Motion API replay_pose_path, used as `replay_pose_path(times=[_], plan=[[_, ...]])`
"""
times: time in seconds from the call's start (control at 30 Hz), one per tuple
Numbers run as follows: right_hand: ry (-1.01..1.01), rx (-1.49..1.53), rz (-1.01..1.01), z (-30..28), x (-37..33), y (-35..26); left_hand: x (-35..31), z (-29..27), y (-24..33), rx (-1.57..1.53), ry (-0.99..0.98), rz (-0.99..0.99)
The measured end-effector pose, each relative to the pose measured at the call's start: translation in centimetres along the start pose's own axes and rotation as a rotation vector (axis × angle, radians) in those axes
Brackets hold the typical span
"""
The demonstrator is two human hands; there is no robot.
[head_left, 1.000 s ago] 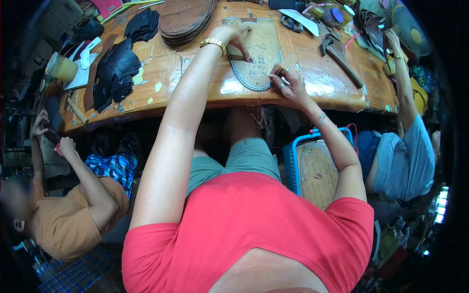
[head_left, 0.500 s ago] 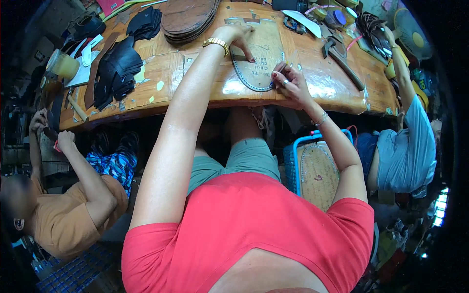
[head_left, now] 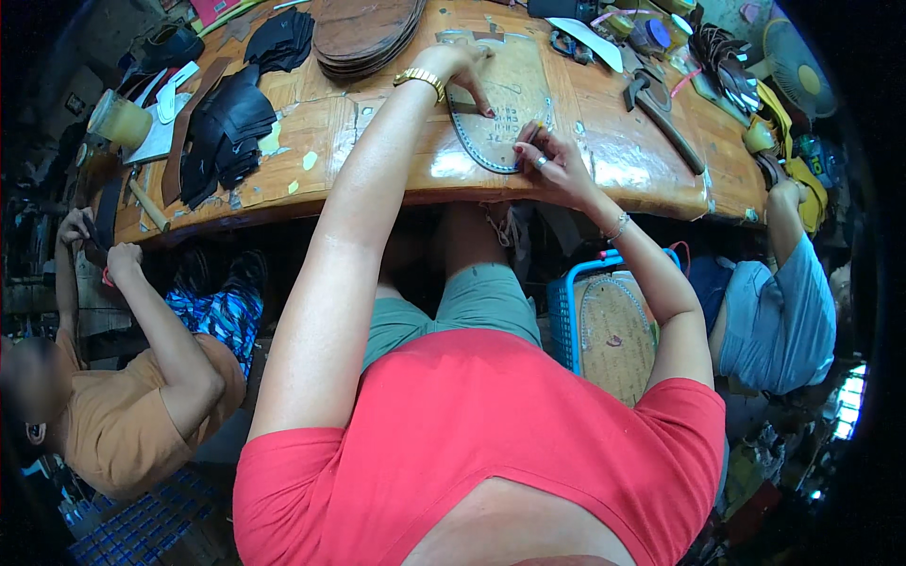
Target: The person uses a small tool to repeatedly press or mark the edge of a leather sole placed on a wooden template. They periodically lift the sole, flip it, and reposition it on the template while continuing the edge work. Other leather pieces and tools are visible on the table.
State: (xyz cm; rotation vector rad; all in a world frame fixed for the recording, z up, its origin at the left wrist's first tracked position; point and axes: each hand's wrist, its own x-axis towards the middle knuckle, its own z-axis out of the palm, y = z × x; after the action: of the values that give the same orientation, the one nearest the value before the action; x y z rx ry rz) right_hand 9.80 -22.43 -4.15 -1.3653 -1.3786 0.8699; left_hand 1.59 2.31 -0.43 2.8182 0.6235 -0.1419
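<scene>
OK, hands (head_left: 462,72) (head_left: 559,164) on brd (head_left: 517,80), L splayed

The person wears a red short-sleeved shirt (head_left: 481,406) and green shorts (head_left: 479,300). A gold-coloured band (head_left: 421,80) circles the left hand's (head_left: 460,66) wrist; the right hand (head_left: 562,168) has a thin bracelet (head_left: 619,226) and silvery ring (head_left: 541,162).

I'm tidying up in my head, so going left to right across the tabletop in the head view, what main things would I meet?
Yellowish jar → black pieces → stack of brown pieces → flat tan piece with a dotted edge → hammer.
</scene>
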Motion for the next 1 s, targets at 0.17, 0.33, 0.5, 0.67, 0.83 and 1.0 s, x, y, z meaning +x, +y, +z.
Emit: replay_pose_path(times=[0.17, 0.33, 0.5, 0.67, 0.83, 1.0], plan=[[-0.038, -0.206, -0.173, 0.2, 0.2, -0.2, 0.4, 0.5, -0.4, -0.001, 0.047, 0.019], [0.005, 0.01, -0.002, 0.6, 0.2, -0.6, -0.9, -0.7, 0.7, -0.049, -0.012, -0.006], [-0.058, -0.3, -0.213, 0.9, 0.5, -1.0, -0.9, -0.5, 0.5, -0.052, -0.014, -0.024], [-0.004, 0.008, -0.009, 1.3, 0.5, -0.7, -0.6, -0.3, 0.5, -0.054, -0.005, -0.02], [-0.027, -0.083, -0.082, 1.4, 1.1, -0.5, -0.4, -0.2, 0.1, -0.041, -0.016, 0.003], [-0.014, -0.121, -0.131, 1.7, 1.1, -0.6, -1.0, -0.8, 0.8, -0.043, -0.024, 0.024]])
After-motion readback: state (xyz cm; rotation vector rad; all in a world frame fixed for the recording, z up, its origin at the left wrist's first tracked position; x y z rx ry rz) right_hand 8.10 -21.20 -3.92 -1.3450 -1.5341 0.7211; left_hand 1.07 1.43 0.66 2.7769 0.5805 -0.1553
